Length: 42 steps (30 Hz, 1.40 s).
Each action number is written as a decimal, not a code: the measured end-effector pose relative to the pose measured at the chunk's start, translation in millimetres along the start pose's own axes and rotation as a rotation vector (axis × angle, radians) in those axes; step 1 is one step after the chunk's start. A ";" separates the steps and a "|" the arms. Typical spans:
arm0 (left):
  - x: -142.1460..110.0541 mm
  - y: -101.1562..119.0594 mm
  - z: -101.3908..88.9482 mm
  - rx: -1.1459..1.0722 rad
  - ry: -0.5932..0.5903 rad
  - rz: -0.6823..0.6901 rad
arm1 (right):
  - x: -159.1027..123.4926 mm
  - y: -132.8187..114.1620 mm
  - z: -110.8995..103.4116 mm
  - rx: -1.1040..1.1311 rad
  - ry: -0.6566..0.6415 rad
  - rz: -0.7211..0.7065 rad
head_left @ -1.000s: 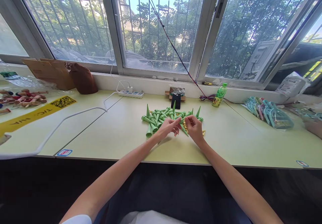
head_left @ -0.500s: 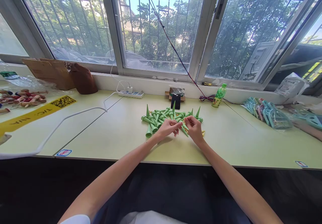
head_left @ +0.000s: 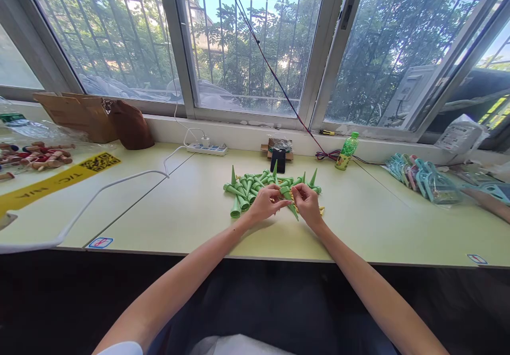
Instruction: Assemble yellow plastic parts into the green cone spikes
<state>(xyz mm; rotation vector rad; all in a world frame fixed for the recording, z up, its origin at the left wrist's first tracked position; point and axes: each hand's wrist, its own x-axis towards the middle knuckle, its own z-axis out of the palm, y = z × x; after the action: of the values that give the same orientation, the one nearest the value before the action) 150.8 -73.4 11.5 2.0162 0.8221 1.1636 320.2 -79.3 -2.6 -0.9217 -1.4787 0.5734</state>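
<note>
mid-frame, the left hand [head_left: 266,204] pinches a partly hidden green spike [head_left: 292,209]. the right hand's [head_left: 308,204] grip i cannot tell.

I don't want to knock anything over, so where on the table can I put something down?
Two patches look bare: one between the white cable and the green cones, and one in front of the bottle, between the right hand and the bagged pastel things. The middle is crowded: cones, small yellow pieces, the left hand and the right.
</note>
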 end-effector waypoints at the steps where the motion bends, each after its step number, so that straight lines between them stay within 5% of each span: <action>1: 0.3 -0.6 0.0 0.027 0.011 0.023 | 0.1 -0.1 -0.1 -0.005 0.000 -0.003; 17: -0.7 -17.2 -0.3 0.321 0.048 0.279 | 0.4 -2.9 0.7 0.024 -0.019 0.038; 27: -3.8 -10.3 -1.7 0.361 0.030 0.259 | 1.3 -1.5 2.1 0.005 -0.033 0.028; 36: 5.7 -5.0 10.7 0.005 0.179 -0.003 | 3.7 -1.4 1.1 -0.042 0.045 0.006; 42: 7.7 3.9 6.6 -0.467 -0.074 -0.373 | 3.2 -3.3 -0.4 -0.024 0.087 0.014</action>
<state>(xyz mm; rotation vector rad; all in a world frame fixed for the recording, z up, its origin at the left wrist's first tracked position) 160.6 -71.2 15.6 1.4432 0.7638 0.9518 320.1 -78.6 2.0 -0.9647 -1.4048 0.5202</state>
